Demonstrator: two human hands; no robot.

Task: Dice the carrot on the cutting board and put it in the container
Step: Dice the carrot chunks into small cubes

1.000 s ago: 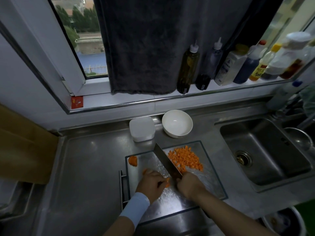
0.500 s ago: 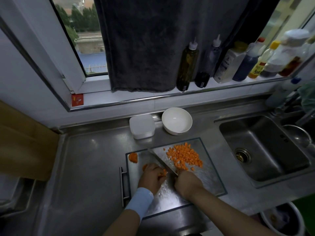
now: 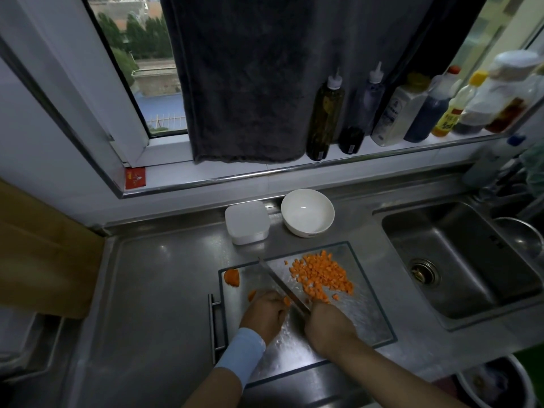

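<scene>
— Where's the carrot?
— Mostly in a diced carrot heap [image 3: 321, 275] on the far right part of the cutting board [image 3: 368, 319]. One carrot piece [image 3: 286, 301] sits under the left hand [image 3: 262, 315], curled fingers pinning it. A carrot stub [image 3: 231, 277] lies at the board's far left corner.
— The right hand [image 3: 328, 328]?
— Wrapped round the knife [image 3: 279, 282] (handle hidden, so probably a full grip), blade just beside the piece.
— Room?
— The desk [image 3: 162, 290] stretches wide to its left edge. The container [image 3: 247, 222] and bowl [image 3: 307, 213] stand by the back edge, with the sink [image 3: 459, 260] to the right.

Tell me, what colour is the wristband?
Light blue; the wristband shows best in the head view.
</scene>
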